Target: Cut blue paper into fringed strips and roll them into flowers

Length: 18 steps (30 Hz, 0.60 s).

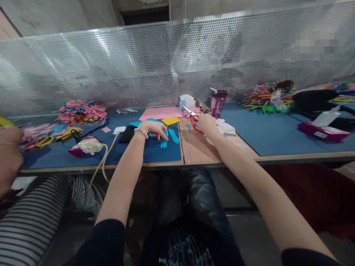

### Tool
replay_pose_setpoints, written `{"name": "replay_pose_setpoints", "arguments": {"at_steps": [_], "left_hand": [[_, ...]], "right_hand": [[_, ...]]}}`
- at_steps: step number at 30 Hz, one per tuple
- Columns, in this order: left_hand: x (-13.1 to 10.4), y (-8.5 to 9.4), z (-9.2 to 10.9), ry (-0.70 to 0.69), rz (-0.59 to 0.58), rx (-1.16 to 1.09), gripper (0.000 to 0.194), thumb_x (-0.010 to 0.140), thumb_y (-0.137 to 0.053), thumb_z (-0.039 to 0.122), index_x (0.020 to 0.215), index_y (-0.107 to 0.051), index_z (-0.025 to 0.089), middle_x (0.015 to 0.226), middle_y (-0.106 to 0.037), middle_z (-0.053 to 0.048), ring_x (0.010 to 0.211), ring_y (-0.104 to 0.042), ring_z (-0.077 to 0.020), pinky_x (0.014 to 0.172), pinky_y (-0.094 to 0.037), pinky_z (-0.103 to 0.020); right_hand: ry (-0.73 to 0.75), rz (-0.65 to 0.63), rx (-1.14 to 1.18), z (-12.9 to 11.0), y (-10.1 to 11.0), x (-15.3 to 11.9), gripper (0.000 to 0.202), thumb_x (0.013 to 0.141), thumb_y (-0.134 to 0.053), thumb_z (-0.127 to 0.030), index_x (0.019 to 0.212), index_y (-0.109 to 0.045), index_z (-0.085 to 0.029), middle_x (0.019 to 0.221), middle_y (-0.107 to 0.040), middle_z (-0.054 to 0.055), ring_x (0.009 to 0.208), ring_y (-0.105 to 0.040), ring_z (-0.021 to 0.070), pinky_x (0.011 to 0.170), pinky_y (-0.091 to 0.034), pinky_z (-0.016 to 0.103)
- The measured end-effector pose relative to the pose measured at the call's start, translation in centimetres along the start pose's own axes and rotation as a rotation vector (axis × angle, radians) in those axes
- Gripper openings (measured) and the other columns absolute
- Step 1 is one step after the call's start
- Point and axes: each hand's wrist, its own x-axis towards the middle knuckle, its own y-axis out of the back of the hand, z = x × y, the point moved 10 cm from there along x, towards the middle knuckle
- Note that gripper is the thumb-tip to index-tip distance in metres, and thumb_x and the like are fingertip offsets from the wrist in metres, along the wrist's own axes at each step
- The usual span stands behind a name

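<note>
I see red-handled scissors [196, 123] raised over the desk [194, 149] in my right hand [206, 123], their silvery blades angled forward and to the left. Bright blue paper strips [174, 136] lie on the desk by my left hand [157, 130], one slanting apart, the nearer ones with jagged ends.

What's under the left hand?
Cut blue paper strips poke out past the left hand, on the blue tabletop; whatever lies beneath its palm is hidden.
</note>
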Motion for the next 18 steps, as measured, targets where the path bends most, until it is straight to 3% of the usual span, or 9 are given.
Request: {"name": "replay_pose_setpoints", "arguments": {"at_steps": [4,7,10,12,15,18], "left_hand": [[0.2,0.8,-0.5,0.008,0.043,0.009,0.034,0.061,-0.073,0.055,0.077,-0.072,0.026,0.077,-0.072,-0.008,0.053,-0.064,-0.0178,0.039,-0.040,-0.024],[0.4,3.5,-0.7,-0.040,0.250,0.100,0.032,0.068,-0.068,0.054,0.081,-0.073,0.025,0.075,-0.072,-0.008,0.052,-0.063,-0.0169,0.043,-0.042,-0.025],[0.2,6.4,-1.3,-0.060,0.527,0.209,0.023,0.068,-0.070,0.042,0.079,-0.073,0.022,0.069,-0.070,-0.008,0.060,-0.063,-0.0192,0.057,-0.048,-0.029],[0.2,7.3,-2.1,-0.037,0.644,0.240,0.021,0.063,-0.072,0.030,0.082,-0.072,0.019,0.076,-0.070,-0.011,0.074,-0.065,-0.0236,0.069,-0.049,-0.032],[0.5,7.7,-3.4,0.008,0.720,0.261,0.031,0.054,-0.074,0.017,0.084,-0.071,0.017,0.089,-0.070,-0.015,0.090,-0.063,-0.0283,0.081,-0.047,-0.036],[0.7,7.6,-4.7,0.031,0.735,0.228,0.030,0.051,-0.073,0.012,0.081,-0.071,0.016,0.091,-0.070,-0.017,0.093,-0.062,-0.0300,0.085,-0.045,-0.039]], "right_hand": [[0.004,-0.012,-0.023,0.3,-0.5,-0.1,0.039,0.086,-0.050,-0.041,0.103,-0.064,-0.009,0.093,-0.068,0.021,0.089,-0.066,0.0328,0.075,-0.048,0.038],[0.002,0.011,-0.043,0.4,-0.3,-0.1,0.037,0.088,-0.047,-0.036,0.107,-0.061,-0.007,0.099,-0.066,0.021,0.095,-0.063,0.0328,0.075,-0.048,0.038],[0.019,0.047,-0.068,0.2,0.0,-0.2,0.039,0.089,-0.045,-0.033,0.114,-0.055,-0.003,0.111,-0.060,0.025,0.108,-0.054,0.0339,0.080,-0.047,0.039],[0.034,0.055,-0.086,0.1,-0.1,-0.3,0.039,0.089,-0.046,-0.031,0.114,-0.054,-0.002,0.115,-0.057,0.027,0.112,-0.049,0.0340,0.083,-0.045,0.040],[0.039,0.044,-0.105,0.1,-0.7,-0.4,0.040,0.086,-0.050,-0.029,0.114,-0.053,-0.001,0.116,-0.055,0.027,0.112,-0.047,0.0337,0.087,-0.043,0.040],[0.018,0.028,-0.118,0.5,-1.3,-0.4,0.048,0.082,-0.054,-0.026,0.122,-0.046,0.001,0.120,-0.052,0.027,0.113,-0.045,0.0343,0.087,-0.042,0.040]]}}
